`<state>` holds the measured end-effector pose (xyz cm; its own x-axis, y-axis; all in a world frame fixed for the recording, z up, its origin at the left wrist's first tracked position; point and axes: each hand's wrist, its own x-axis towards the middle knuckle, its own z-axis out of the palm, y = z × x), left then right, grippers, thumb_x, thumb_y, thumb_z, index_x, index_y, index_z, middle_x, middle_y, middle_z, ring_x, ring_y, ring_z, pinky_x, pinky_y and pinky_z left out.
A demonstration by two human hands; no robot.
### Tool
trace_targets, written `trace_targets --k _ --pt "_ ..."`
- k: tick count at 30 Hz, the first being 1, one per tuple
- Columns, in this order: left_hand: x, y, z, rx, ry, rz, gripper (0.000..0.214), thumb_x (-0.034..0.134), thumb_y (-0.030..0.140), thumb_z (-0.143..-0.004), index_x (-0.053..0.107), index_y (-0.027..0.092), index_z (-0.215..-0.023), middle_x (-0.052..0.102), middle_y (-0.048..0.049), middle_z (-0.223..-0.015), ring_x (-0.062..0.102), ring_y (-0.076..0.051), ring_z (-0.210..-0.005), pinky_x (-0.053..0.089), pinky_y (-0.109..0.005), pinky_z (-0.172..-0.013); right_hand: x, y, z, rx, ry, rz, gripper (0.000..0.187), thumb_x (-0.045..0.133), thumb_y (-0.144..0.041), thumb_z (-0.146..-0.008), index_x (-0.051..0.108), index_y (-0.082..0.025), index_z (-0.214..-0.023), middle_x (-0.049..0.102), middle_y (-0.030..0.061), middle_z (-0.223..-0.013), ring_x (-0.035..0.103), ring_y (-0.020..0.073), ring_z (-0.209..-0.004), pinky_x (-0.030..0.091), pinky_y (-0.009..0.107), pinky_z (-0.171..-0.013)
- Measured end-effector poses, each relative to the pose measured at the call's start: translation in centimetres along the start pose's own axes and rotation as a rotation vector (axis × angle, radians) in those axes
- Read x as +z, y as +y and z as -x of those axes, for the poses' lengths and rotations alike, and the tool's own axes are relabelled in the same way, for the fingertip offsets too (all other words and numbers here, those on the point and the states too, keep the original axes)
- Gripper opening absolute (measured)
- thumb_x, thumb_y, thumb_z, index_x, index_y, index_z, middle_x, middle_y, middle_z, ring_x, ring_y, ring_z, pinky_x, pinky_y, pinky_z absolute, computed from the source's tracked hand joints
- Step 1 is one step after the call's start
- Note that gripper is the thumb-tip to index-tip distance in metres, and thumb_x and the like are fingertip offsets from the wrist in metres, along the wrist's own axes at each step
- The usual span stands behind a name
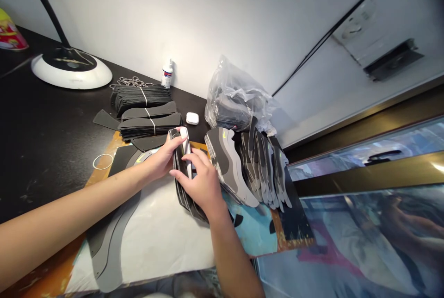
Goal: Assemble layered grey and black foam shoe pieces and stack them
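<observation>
Two hands (201,182) grip a dark stack (178,157) beside grey pieces (231,168) bearing a yellow tick mark (225,135), the bottle label (167,76) illegible.

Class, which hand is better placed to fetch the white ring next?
Probably the left hand: the white ring lies left of both hands, nearer this one. The right hand is farther off; both hold the stack.

Bag (239,99) behind stack (227,161); lamp (71,67) left

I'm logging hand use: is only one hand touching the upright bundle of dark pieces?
No, the left hand and the right hand are both on the bundle.
</observation>
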<state>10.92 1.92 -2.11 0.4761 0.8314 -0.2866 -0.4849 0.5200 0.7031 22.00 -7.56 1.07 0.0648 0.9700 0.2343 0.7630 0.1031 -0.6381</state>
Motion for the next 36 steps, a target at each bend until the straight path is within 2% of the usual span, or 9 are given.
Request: trace_targets --k 3,8,11,14,17,22,26,32,36 --pt "-0.1 -0.1 0.0 0.013 -0.02 0.012 0.058 0.081 0.044 -0.074 0.054 0.028 -0.122 0.063 0.0036 -0.081 0.061 -0.017 -0.071 0.05 -0.028 -0.067 0.0 0.1 -0.1 -0.009 -0.005 -0.046 0.017 0.071 -0.033 -0.086 0.067 -0.026 -0.101 0.062 0.0027 -0.131 0.06 0.0209 -0.122 0.05 0.033 -0.101" --pt "-0.3 -0.1 0.0 -0.003 -0.057 0.041 0.064 0.082 0.056 -0.071 0.055 0.028 -0.121 0.065 0.0022 -0.081 0.062 -0.019 -0.066 0.051 -0.031 -0.064 -0.5 1.1 -0.1 -0.033 -0.001 -0.115 0.024 0.052 -0.026 -0.098 0.062 -0.027 -0.119 0.065 0.0039 -0.127 0.062 0.018 -0.119 0.05 0.031 -0.101" --pt "-0.2 -0.1 0.0 0.01 -0.045 0.038 0.063 0.083 0.058 -0.07 0.055 0.029 -0.12 0.065 0.0024 -0.082 0.062 -0.018 -0.067 0.05 -0.029 -0.063 -0.6 1.0 0.1 -0.042 0.0 -0.063 0.027 0.044 -0.021 -0.1 0.065 -0.029 -0.115 0.061 0.0032 -0.133 0.061 0.018 -0.121 0.049 0.031 -0.102" --pt "-0.2 -0.2 -0.1 0.033 -0.03 0.046 0.061 0.083 0.058 -0.071 0.056 0.028 -0.117 0.065 0.0018 -0.086 0.062 -0.017 -0.069 0.05 -0.027 -0.063 -0.5 0.4 0.1 -0.019 -0.034 -0.03 0.013 0.061 -0.031 -0.093 0.067 -0.029 -0.104 0.059 0.003 -0.136 0.061 0.0213 -0.122 0.049 0.034 -0.103" --pt "-0.4 -0.3 -0.2 0.041 -0.04 0.042 0.063 0.082 0.059 -0.071 0.056 0.028 -0.118 0.065 0.0018 -0.086 0.062 -0.017 -0.071 0.051 -0.027 -0.064 -0.5 0.1 0.0 0.004 -0.077 -0.052 0.021 0.075 -0.034 -0.082 0.064 -0.028 -0.099 0.058 0.0025 -0.137 0.058 0.0225 -0.127 0.049 0.036 -0.103" --pt "-0.5 -0.3 -0.2 0.037 -0.069 0.024 0.068 0.082 0.064 -0.067 0.055 0.028 -0.118 0.062 0.0032 -0.08 0.061 -0.017 -0.069 0.051 -0.027 -0.063 -1.1 0.8 -0.3 0.009 -0.103 -0.132 0.014 0.07 -0.028 -0.086 0.063 -0.028 -0.097 0.06 0.0018 -0.133 0.056 0.0198 -0.127 0.048 0.033 -0.102" --pt "-0.3 -0.2 -0.1 0.03 -0.071 0.0 0.074 0.083 0.066 -0.063 0.053 0.028 -0.118 0.06 0.0037 -0.078 0.061 -0.017 -0.067 0.05 -0.027 -0.06 -1.2 1.0 -0.3 -0.011 -0.088 -0.119 0.013 0.056 -0.022 -0.09 0.059 -0.026 -0.102 0.062 0.0031 -0.124 0.06 0.0187 -0.118 0.048 0.032 -0.097" --pt "-0.4 -0.6 -0.4 0.052 -0.047 0.002 0.074 0.082 0.067 -0.065 0.053 0.027 -0.12 0.063 0.003 -0.082 0.061 -0.015 -0.068 0.051 -0.025 -0.064 -0.6 -0.1 0.0 0.003 -0.121 -0.026 0.023 0.068 -0.035 -0.084 0.054 -0.027 -0.1 0.059 0.0031 -0.126 0.061 0.0232 -0.113 0.049 0.037 -0.094" --pt "-0.6 -0.6 -0.4 0.057 -0.067 -0.006 0.071 0.079 0.069 -0.068 0.052 0.027 -0.12 0.066 0.0012 -0.085 0.064 -0.018 -0.072 0.051 -0.027 -0.063 -0.8 0.2 -0.1 -0.031 -0.145 -0.039 0.013 0.058 -0.029 -0.09 0.053 -0.027 -0.102 0.058 0.0031 -0.127 0.059 0.0215 -0.117 0.049 0.035 -0.095"
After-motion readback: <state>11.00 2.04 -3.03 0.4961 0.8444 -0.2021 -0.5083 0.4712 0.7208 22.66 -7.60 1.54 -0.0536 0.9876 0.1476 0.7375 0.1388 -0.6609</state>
